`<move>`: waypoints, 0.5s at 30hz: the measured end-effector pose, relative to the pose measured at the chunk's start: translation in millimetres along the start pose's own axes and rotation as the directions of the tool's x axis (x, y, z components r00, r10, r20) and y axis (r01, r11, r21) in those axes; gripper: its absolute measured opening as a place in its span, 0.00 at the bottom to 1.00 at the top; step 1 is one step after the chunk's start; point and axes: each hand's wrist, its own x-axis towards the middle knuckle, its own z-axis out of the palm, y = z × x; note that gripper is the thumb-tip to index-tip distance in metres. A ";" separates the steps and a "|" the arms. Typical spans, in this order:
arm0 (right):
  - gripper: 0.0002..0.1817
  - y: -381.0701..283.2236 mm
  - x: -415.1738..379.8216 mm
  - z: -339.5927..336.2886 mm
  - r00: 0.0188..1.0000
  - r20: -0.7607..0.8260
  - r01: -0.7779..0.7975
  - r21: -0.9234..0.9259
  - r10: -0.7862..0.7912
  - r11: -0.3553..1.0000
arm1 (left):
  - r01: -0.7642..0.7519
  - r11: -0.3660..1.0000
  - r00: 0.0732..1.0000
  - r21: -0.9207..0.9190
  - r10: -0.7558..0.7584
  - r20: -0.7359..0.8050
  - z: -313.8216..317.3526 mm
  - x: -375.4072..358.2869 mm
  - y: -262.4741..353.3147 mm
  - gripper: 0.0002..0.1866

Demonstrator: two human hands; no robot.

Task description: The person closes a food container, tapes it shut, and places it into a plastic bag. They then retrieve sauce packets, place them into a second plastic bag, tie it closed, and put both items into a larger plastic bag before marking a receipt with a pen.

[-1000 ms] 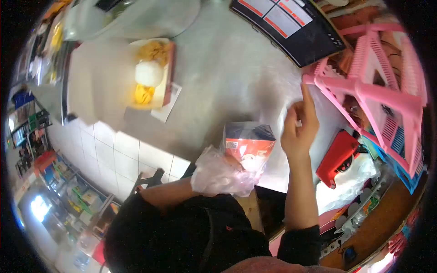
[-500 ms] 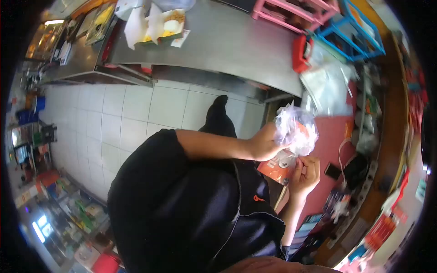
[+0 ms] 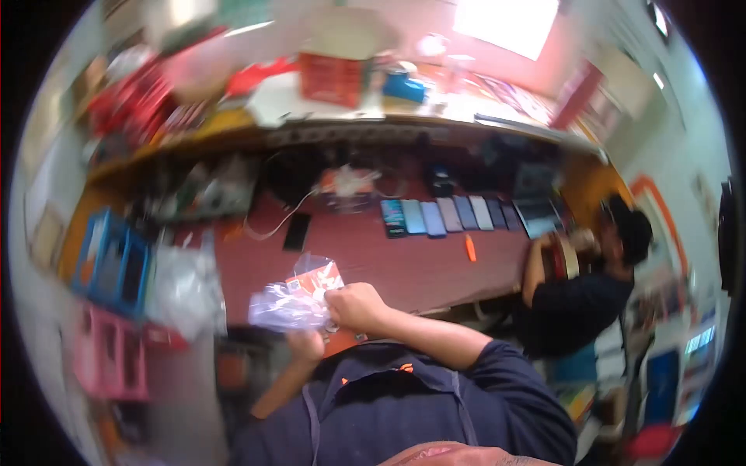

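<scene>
A clear plastic bag (image 3: pixel 280 308) is held up in front of my chest, crumpled at its left side. My left hand (image 3: pixel 307 347) grips it from below, its fingers mostly hidden behind the plastic. Closed at the bag's right edge is my right hand (image 3: pixel 356 305), its knuckles turned up. An orange-and-white printed card (image 3: pixel 317 276) shows through or beside the plastic, above my right hand. More orange printed material (image 3: pixel 342 340) appears below that hand, close to my dark apron (image 3: pixel 396 365).
Several phones (image 3: pixel 434 218) stand in a row on the dark red table (image 3: pixel 420 272), near an orange tool (image 3: pixel 470 248). A black phone (image 3: pixel 296 232) lies left of them. Another person (image 3: pixel 583 287) sits at right. Blue (image 3: pixel 116 264) and pink racks (image 3: pixel 113 349) stand at left.
My view has swung from the steel counter and tiled floor to the red table, bringing the other person into sight. Both hands still hold the bag; the orange card shows more plainly.
</scene>
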 end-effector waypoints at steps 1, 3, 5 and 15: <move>0.11 14.4 -2.4 4.4 0.997 0.011 -0.075 0.036 0.075 0.996 | 0.064 0.995 0.996 -0.080 -0.059 0.066 6.7 13.2 -9.8 0.09; 0.12 31.5 -5.0 8.2 0.982 0.054 -0.183 0.069 0.179 0.981 | 0.378 0.795 0.926 -0.474 -0.322 0.199 19.5 36.3 -18.8 0.11; 0.12 61.8 -19.3 12.1 0.951 -0.250 -0.146 0.151 0.181 0.978 | 0.574 0.616 0.819 -0.540 -0.410 0.402 44.7 73.9 -2.6 0.12; 0.10 143.0 -0.3 -158.6 0.598 -0.799 -0.124 -0.165 -0.059 0.979 | -0.658 0.640 0.432 -0.397 0.753 0.497 204.1 296.3 160.4 0.13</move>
